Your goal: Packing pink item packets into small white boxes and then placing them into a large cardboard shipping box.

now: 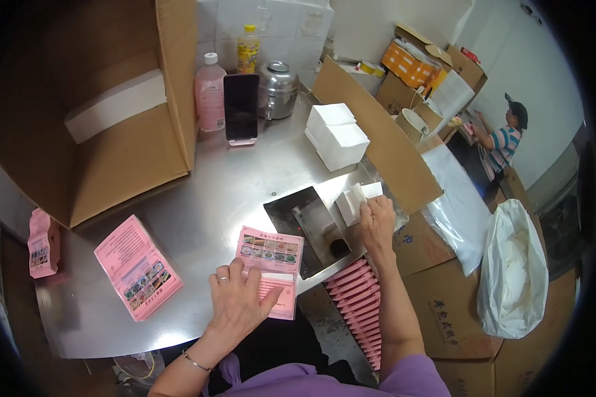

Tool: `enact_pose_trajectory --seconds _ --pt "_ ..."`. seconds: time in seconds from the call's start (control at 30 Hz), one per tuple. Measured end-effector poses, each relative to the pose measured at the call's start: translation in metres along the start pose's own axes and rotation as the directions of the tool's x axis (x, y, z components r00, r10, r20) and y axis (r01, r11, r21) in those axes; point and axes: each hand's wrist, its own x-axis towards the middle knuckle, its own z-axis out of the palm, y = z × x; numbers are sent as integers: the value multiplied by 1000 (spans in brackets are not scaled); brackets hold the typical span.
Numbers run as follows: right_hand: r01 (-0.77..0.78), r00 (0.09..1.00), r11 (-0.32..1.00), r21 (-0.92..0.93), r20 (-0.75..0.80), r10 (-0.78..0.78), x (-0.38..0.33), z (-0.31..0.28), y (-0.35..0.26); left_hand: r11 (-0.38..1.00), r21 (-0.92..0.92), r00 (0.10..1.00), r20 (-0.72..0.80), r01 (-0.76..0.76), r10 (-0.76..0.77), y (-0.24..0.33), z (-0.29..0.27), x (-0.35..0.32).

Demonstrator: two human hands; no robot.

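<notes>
My left hand [235, 294] lies across a pink printed paper packet [270, 246] at the table's front edge, its fingers spread and its thumb apart. A white folded edge shows inside the packet, just beyond my fingers. Farther right, my right hand [377, 221] has its fingers closed on some white folded napkins [352, 204] beside a dark metal tray [328, 231] set at the table edge. A stack of pink printed packets [141, 268] lies to the left of my left hand. Behind the napkins stands a block of white napkins [338, 135].
An open cardboard box [129, 188] stands at the left. A phone on a stand [241, 109], a pink bottle [210, 92] and a metal pot [278, 90] are at the back. Pink packets [357, 298] fill a row below right, near a white bag [515, 271]. Another person [504, 142] works at far right.
</notes>
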Motion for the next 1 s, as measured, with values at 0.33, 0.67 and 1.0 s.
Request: enact_pose_trajectory --seconds 0.33,0.67,1.0 --pt "270 957 946 -179 -60 -285 -17 5 -34 980 -23 980 35 -195 196 -12 3 -2" --pt "491 762 845 212 365 -534 -54 54 -145 979 -198 997 34 -58 66 -7 -15 7" --pt "220 745 974 -57 654 -130 -40 34 -62 975 -220 975 -212 22 -70 -48 -58 -27"
